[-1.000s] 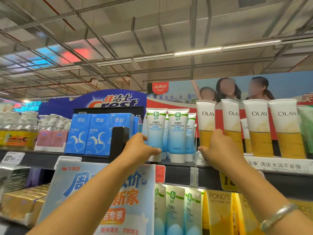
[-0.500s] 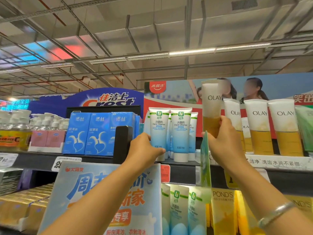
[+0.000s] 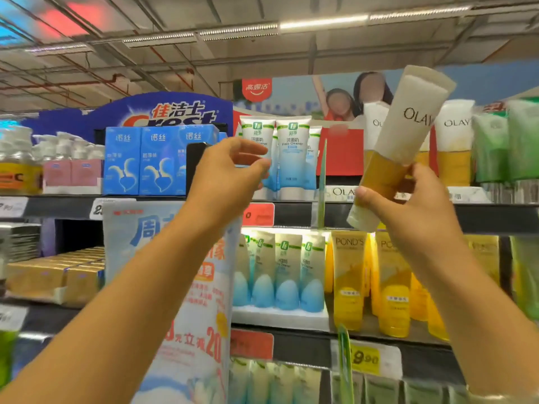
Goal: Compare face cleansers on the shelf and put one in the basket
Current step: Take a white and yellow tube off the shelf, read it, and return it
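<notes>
My right hand (image 3: 408, 205) is shut on a white-and-amber Olay cleanser tube (image 3: 408, 126), held tilted, cap end down, in front of the top shelf (image 3: 291, 211). More Olay tubes (image 3: 455, 147) stand upright behind it. My left hand (image 3: 224, 170) hovers in front of a white-and-blue face cleanser tube (image 3: 256, 132), thumb and fingers apart around its lower half. That tube stands level with its neighbour (image 3: 293, 158). I cannot tell whether the fingers touch it. No basket is in view.
A tall paper promotion sign (image 3: 180, 287) stands under my left forearm. Blue boxes (image 3: 140, 161) sit left of the cleansers, green tubes (image 3: 507, 147) at far right. The shelf below holds blue-capped tubes (image 3: 287, 272) and yellow Pond's tubes (image 3: 348, 275). A clear divider (image 3: 322, 182) separates the brands.
My right hand lifted the Olay tube off the top shelf, pulled it toward me and tilted it. My left hand rose from the blue tube's base and its fingers spread.
</notes>
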`<state>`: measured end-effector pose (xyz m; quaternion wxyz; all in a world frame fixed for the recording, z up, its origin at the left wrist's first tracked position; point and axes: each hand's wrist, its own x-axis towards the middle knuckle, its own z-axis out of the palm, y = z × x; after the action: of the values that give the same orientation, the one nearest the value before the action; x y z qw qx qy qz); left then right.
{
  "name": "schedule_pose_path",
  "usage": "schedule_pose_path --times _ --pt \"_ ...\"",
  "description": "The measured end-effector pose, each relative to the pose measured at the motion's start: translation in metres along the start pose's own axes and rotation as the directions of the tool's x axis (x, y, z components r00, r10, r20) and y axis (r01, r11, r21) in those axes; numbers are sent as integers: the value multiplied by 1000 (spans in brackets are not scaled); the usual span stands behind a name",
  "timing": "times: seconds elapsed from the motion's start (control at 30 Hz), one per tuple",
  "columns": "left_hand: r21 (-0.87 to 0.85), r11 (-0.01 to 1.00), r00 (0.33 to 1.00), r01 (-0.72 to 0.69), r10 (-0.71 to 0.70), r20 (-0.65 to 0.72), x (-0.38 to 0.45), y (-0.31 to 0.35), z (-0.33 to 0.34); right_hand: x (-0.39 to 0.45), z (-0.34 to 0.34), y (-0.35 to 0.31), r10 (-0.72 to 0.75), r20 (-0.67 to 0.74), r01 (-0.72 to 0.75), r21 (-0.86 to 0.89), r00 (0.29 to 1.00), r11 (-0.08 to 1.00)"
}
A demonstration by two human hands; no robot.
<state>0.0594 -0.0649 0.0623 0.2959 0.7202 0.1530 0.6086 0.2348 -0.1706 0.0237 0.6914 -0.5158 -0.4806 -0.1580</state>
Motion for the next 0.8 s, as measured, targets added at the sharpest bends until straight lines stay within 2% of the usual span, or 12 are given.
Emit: schedule_pose_path --times 0.17,0.37,0.57,0.8 --pt "-192 980 998 53 -48 31 -58 13 7 -40 -27 -7 135 96 -144 93 986 985" --pt "-289 909 954 299 -273 126 -153 12 41 -97 -61 -9 279 268 -327 158 922 932" --pt "-393 714 814 580 -518 261 -245 17 75 -158 -91 -2 366 396 -476 228 842 849" --pt "-528 472 690 706 -625 365 -312 27 80 -215 -112 2 480 459 -628 253 747 736"
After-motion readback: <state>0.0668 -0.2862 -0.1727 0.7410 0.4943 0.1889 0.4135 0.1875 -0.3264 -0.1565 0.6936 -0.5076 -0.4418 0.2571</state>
